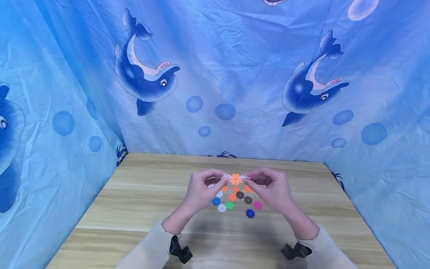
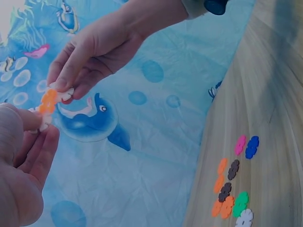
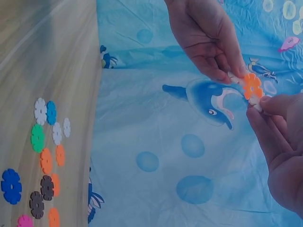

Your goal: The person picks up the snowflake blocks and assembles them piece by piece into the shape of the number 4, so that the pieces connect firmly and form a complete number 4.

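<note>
Above the table, an orange snowflake-shaped disc is joined between two white discs, one on each side. My left hand pinches the white disc on the left between thumb and fingers. The white disc on the right is pinched by my right hand. Both white discs are partly hidden by fingertips. Seen from the left wrist, the orange disc stands at an angle between the two hands.
Beneath the hands, loose notched discs lie on the wooden table: several orange and white ones, dark brown, green, light blue, dark blue and pink. A blue dolphin-print curtain surrounds the table's back and sides.
</note>
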`<state>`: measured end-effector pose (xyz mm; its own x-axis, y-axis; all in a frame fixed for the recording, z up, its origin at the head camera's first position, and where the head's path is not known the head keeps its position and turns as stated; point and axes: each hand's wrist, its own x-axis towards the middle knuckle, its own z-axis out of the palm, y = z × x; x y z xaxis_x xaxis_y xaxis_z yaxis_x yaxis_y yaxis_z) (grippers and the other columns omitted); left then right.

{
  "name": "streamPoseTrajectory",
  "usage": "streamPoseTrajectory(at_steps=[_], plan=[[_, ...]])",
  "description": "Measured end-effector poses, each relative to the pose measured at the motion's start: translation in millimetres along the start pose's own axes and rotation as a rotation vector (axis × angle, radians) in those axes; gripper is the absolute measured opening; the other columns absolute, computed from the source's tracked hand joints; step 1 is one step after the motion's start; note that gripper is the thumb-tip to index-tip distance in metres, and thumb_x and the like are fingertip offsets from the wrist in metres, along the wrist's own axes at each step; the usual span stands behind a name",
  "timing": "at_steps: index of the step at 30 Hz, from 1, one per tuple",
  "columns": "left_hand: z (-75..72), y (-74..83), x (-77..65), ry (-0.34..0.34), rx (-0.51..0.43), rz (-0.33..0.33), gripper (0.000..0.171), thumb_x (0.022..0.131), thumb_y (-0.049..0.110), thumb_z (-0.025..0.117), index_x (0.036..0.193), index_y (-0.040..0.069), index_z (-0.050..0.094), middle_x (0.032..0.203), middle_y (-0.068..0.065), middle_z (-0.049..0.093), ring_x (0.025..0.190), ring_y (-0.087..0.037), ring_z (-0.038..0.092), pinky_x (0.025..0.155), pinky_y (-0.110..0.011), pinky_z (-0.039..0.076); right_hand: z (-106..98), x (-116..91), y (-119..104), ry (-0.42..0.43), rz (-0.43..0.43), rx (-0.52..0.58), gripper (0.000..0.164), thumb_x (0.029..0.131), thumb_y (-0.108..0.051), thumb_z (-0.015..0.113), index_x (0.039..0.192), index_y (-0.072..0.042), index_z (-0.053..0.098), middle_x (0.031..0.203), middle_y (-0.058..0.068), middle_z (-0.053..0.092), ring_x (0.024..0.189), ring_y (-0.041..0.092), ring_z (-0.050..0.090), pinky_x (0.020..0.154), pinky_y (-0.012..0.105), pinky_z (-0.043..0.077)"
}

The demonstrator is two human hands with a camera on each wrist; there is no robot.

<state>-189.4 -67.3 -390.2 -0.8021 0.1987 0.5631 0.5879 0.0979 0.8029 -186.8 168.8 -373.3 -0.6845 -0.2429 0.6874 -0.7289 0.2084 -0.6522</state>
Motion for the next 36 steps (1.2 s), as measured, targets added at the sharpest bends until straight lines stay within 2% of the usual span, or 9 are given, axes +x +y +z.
streamPoseTrajectory(at_steps=[4, 7, 11, 14, 17, 24, 28, 32, 36], plan=[[-1.0, -0.4, 0.2, -0.003, -0.006, 0.007, 0.008, 0.096, 0.009, 0.079, 0.103, 0.005, 0.081, 0.096, -0.012, 0.081, 0.085, -0.024, 0.080, 0.086, -0.030, 0.067, -3.6, 1.2, 2.1, -0.024, -0.004, -0.041, 0.019, 0.086, 0.007, 0.084, 0.101, -0.003, 0.079, 0.092, 0.015, 0.081, 0.083, 0.004, 0.079, 0.072, 0.027, 0.067], [-2.7, -0.1, 0.6, 0.004, 0.004, -0.003, 0.008, 0.096, 0.010, 0.080, 0.103, 0.006, 0.081, 0.098, -0.011, 0.082, 0.086, -0.021, 0.080, 0.087, -0.029, 0.067, -12.6, 1.9, 8.2, -0.039, 0.029, -0.077, 0.019, 0.091, 0.004, 0.081, 0.108, -0.004, 0.079, 0.098, 0.012, 0.082, 0.086, 0.004, 0.078, 0.076, 0.025, 0.067], [-6.0, -0.5, 1.0, 0.013, 0.017, -0.015, 0.008, 0.096, 0.011, 0.080, 0.103, 0.008, 0.081, 0.099, -0.010, 0.082, 0.087, -0.020, 0.080, 0.086, -0.028, 0.067, -28.3, 5.5, 22.9, -0.025, 0.089, -0.127, 0.017, 0.096, 0.002, 0.075, 0.112, -0.004, 0.078, 0.101, 0.013, 0.082, 0.088, 0.001, 0.076, 0.080, 0.020, 0.065], [-8.1, -1.0, 0.9, 0.008, 0.018, -0.010, 0.008, 0.096, 0.012, 0.080, 0.104, 0.008, 0.081, 0.099, -0.010, 0.082, 0.087, -0.021, 0.080, 0.086, -0.028, 0.067, -37.6, 6.8, 35.9, -0.018, 0.125, -0.185, 0.015, 0.097, -0.001, 0.075, 0.111, -0.003, 0.079, 0.101, 0.013, 0.082, 0.089, -0.002, 0.075, 0.081, 0.017, 0.064], [-9.6, -0.5, 0.3, 0.003, 0.018, -0.011, 0.009, 0.096, 0.012, 0.080, 0.104, 0.008, 0.081, 0.099, -0.010, 0.082, 0.087, -0.021, 0.080, 0.086, -0.028, 0.067, -43.2, 5.0, 48.1, -0.025, 0.153, -0.245, 0.015, 0.097, -0.004, 0.077, 0.111, -0.005, 0.079, 0.101, 0.013, 0.082, 0.089, 0.000, 0.075, 0.081, 0.016, 0.063], [-11.0, -0.5, -0.2, 0.005, 0.026, -0.013, 0.008, 0.096, 0.011, 0.080, 0.103, 0.008, 0.081, 0.099, -0.009, 0.082, 0.087, -0.018, 0.080, 0.085, -0.028, 0.067, -47.2, -0.1, 71.0, -0.075, 0.246, -0.332, 0.016, 0.096, -0.007, 0.078, 0.112, -0.005, 0.079, 0.103, 0.012, 0.082, 0.089, 0.023, 0.079, 0.079, 0.022, 0.065], [-11.3, -0.3, -0.8, 0.002, 0.023, -0.007, 0.008, 0.096, 0.011, 0.080, 0.104, 0.008, 0.081, 0.099, -0.010, 0.082, 0.087, -0.018, 0.080, 0.085, -0.029, 0.067, -47.2, -4.2, 86.0, -0.123, 0.295, -0.374, 0.018, 0.095, -0.006, 0.078, 0.112, -0.003, 0.079, 0.103, 0.013, 0.082, 0.089, 0.024, 0.079, 0.078, 0.025, 0.066], [-12.1, 0.1, -1.2, 0.003, 0.024, -0.009, 0.009, 0.096, 0.011, 0.080, 0.104, 0.008, 0.081, 0.099, -0.010, 0.082, 0.087, -0.017, 0.080, 0.086, -0.029, 0.067, -46.2, -8.1, 99.5, -0.163, 0.302, -0.393, 0.022, 0.093, -0.004, 0.078, 0.115, -0.002, 0.078, 0.105, 0.016, 0.081, 0.092, 0.026, 0.079, 0.081, 0.033, 0.068], [-13.0, 0.5, -1.0, 0.003, 0.029, -0.008, 0.009, 0.095, 0.011, 0.081, 0.104, 0.008, 0.081, 0.100, -0.009, 0.082, 0.087, -0.017, 0.080, 0.085, -0.029, 0.067, -44.8, -13.0, 110.2, -0.215, 0.369, -0.406, 0.025, 0.094, -0.005, 0.077, 0.118, -0.002, 0.076, 0.109, 0.017, 0.080, 0.096, 0.027, 0.078, 0.085, 0.036, 0.068]])
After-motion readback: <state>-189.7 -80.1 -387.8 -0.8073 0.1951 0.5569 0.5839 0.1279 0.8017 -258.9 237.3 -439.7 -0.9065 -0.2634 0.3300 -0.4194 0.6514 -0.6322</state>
